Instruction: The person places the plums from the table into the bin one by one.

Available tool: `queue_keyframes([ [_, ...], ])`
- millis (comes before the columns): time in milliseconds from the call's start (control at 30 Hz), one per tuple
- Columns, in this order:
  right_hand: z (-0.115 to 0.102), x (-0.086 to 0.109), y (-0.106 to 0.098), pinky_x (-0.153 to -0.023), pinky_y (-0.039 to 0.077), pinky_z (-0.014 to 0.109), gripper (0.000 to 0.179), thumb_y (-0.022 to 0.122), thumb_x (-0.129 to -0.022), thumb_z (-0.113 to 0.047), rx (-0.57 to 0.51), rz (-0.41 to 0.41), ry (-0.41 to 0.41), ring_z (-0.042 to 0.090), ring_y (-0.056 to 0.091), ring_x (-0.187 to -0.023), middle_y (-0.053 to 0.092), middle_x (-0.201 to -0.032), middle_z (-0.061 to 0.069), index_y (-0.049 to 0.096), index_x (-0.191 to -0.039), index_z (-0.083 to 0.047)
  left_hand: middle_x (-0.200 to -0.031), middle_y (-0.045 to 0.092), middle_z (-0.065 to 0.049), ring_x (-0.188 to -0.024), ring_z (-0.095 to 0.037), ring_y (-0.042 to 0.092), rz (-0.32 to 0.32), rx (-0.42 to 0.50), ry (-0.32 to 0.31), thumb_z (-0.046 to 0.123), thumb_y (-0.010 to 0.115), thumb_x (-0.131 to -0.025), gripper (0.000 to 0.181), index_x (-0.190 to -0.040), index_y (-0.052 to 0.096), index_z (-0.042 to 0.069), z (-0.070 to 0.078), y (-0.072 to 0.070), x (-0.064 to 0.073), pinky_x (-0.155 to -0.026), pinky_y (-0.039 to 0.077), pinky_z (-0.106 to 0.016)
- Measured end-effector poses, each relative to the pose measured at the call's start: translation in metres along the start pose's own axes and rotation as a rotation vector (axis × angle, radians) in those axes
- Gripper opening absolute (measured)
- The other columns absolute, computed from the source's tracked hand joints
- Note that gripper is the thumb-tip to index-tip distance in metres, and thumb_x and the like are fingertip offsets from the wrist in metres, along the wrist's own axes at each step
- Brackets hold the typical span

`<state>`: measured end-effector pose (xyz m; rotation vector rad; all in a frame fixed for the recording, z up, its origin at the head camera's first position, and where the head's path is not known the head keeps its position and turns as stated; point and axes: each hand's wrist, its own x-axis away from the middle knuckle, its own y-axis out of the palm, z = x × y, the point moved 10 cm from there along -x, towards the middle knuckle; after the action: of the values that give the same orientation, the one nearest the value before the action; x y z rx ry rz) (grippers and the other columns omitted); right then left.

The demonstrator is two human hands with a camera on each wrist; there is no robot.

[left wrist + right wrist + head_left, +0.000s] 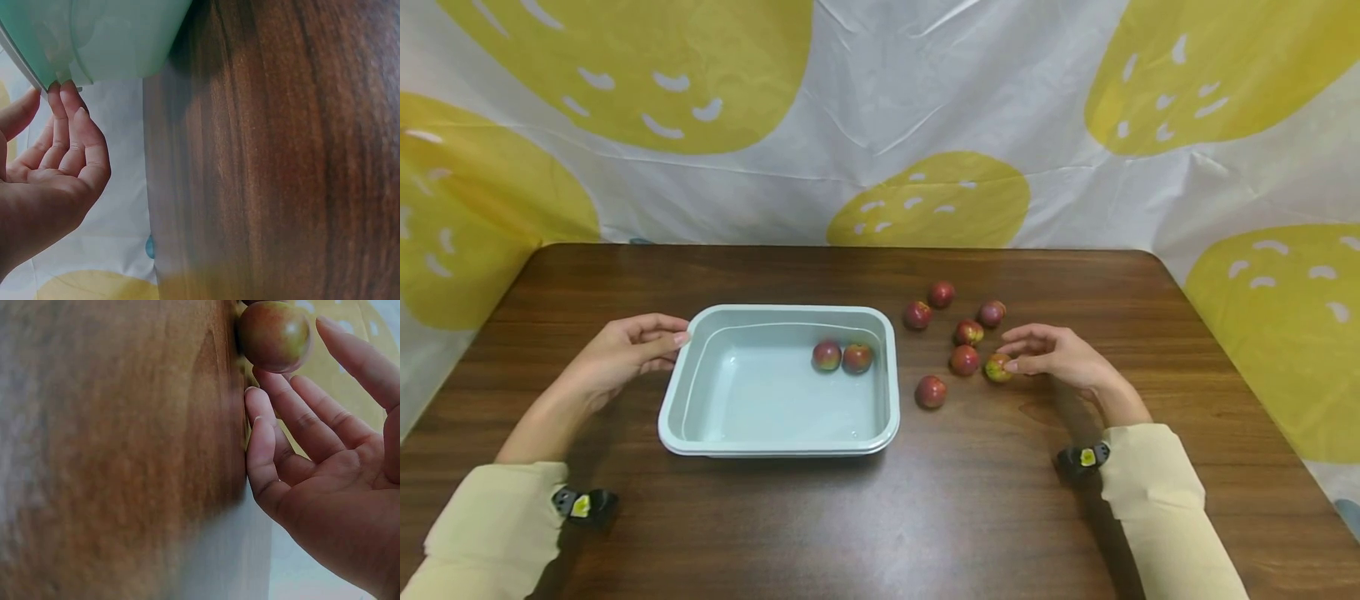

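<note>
My left hand (632,354) pinches the left rim of a pale green plastic basin (778,446), thumb above and fingertips below the lip, as the left wrist view (65,147) also shows. Inside the basin, two red plums (827,356) sit side by side near its right wall. At the right, my right hand (1056,357) reaches round a yellow-green and red plum (997,367) on the table. In the right wrist view, the thumb stands apart from that plum (275,337), and the fingertips are close beneath it, loosely bent.
Several more red plums (965,360) lie loose on the brown wooden table (880,517), between the basin and my right hand. A white cloth with yellow shapes (880,108) hangs behind the table's far edge. Black cameras (1082,457) are worn at both wrists.
</note>
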<state>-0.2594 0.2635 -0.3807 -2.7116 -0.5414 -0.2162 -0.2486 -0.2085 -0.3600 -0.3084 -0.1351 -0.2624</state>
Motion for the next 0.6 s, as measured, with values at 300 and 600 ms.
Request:
queue_keyframes([
  [300,0.0017,-0.0007,0.0016,-0.076,0.051,0.026,0.047,0.065,-0.08,0.001,0.007,0.009,0.008,0.011,0.063,-0.085,0.06,-0.105,0.023,0.044,-0.121,0.015,-0.085,0.063,0.01,-0.078,-0.006,0.06,0.005,0.01,0.007,0.016,0.058,-0.091,0.047,-0.12,0.041,-0.017,0.002,0.0003,0.001,-0.069,0.052,-0.024],
  [600,0.0027,-0.0004,0.0012,-0.076,0.05,0.026,0.048,0.067,-0.08,-0.001,0.027,0.006,0.016,0.012,0.063,-0.084,0.063,-0.099,0.016,0.046,-0.12,0.013,-0.084,0.064,0.01,-0.077,-0.007,0.06,0.001,0.026,0.021,0.015,0.057,-0.091,0.044,-0.118,0.042,-0.017,0.0013,0.0004,0.0005,-0.069,0.052,-0.024],
])
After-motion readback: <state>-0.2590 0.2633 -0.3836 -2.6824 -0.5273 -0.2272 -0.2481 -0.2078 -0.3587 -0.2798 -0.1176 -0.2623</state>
